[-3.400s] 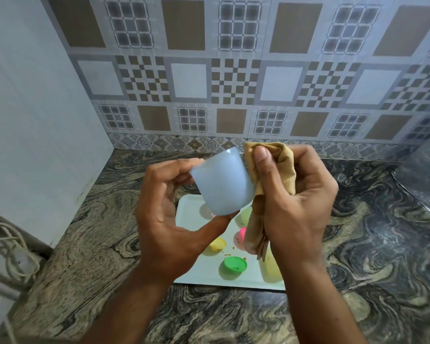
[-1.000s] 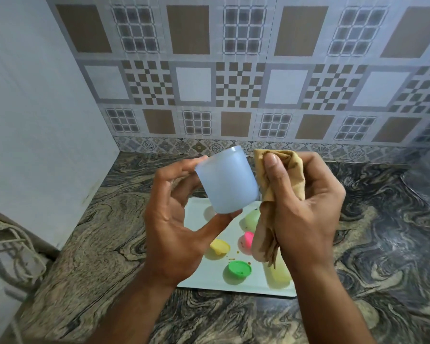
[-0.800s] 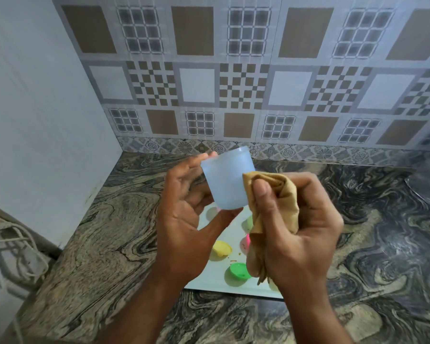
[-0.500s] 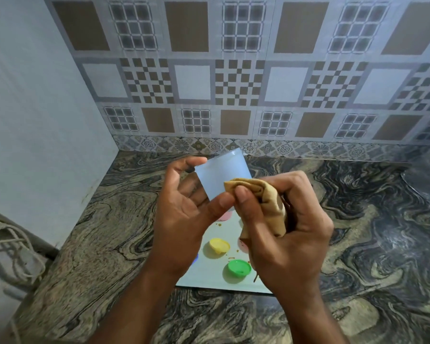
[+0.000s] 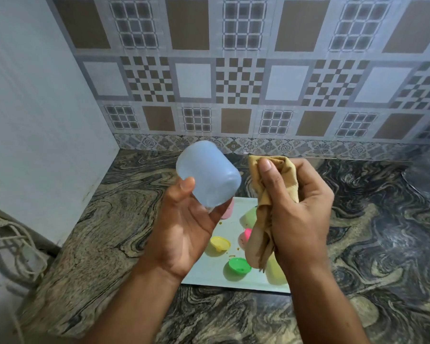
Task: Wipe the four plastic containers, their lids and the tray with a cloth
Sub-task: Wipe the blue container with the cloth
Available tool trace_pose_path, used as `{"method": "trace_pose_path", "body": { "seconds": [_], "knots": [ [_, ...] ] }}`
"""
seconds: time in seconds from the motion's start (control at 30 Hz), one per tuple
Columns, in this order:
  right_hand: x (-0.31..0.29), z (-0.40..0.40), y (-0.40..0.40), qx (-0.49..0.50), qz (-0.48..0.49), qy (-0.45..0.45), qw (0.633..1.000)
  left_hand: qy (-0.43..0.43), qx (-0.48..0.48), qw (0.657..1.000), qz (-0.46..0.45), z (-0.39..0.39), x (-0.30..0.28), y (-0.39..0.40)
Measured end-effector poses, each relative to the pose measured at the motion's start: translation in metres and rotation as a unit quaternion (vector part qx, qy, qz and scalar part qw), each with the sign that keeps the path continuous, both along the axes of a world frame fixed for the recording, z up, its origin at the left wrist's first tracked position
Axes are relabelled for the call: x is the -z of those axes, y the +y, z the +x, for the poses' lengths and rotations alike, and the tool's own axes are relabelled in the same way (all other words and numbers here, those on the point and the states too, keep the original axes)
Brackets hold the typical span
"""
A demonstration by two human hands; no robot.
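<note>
A: Pale blue plastic, that container (image 5: pixel 208 177). Why is it held up off the tabletop (image 5: pixel 358 232) in the head view?

B: Likely so every side can be reached. The left hand (image 5: pixel 184 229) pinches it between thumb and fingertips, tilted, leaving most of the wall bare for wiping.

A: And the cloth (image 5: pixel 273 194)?

B: Bunched in the right hand (image 5: pixel 301 209), fingers curled round it, thumb pressing the top fold. It sits just beside the container, not touching it.

A: What lies underneath?

B: The tray (image 5: pixel 224 278) lies on the tabletop, below both hands. On it are a yellow lid (image 5: pixel 220 243), a green lid (image 5: pixel 239 265) and a pink lid (image 5: pixel 247 234), lying apart, probably so each can be wiped singly. More pale containers stand there, half hidden behind the hands. Small crumbs dot the tray, so I judge it is not yet wiped.
</note>
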State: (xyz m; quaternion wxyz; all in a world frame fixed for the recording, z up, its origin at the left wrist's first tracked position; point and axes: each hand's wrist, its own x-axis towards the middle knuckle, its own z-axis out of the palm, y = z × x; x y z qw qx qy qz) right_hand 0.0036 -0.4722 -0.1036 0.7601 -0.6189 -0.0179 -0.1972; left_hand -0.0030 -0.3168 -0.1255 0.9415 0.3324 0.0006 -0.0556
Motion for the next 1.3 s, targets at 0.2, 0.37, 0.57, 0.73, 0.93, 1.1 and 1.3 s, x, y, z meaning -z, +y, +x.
{"method": "trace_pose_path", "body": {
  "seconds": [0.2,0.37,0.57,0.73,0.93,1.1,1.3],
  "knots": [
    [0.009,-0.008,0.004,0.011,-0.026,-0.017,0.999,0.091,0.011,0.982,-0.168,0.003,0.006,-0.003],
    [0.012,-0.003,0.012,0.01,-0.013,-0.006,1.0,0.053,0.044,0.983,-0.173,0.0,0.006,-0.009],
    [0.026,-0.002,0.017,-0.026,0.0,0.047,0.999,-0.035,-0.112,0.991,0.061,-0.001,0.004,-0.012],
    [0.038,-0.009,0.014,-0.005,0.016,0.047,0.999,-0.18,-0.299,0.842,0.411,0.002,0.013,0.003],
    [0.037,0.006,0.016,-0.006,-0.004,0.015,1.0,-0.298,-0.313,0.684,0.587,-0.01,0.005,0.008],
    [0.033,0.031,0.017,-0.008,-0.007,0.016,1.0,-0.293,-0.284,0.676,0.613,-0.014,0.004,0.015],
    [0.038,0.031,0.021,-0.019,-0.013,0.019,1.0,-0.218,-0.301,0.658,0.655,-0.015,0.024,0.045]
  ]
}}
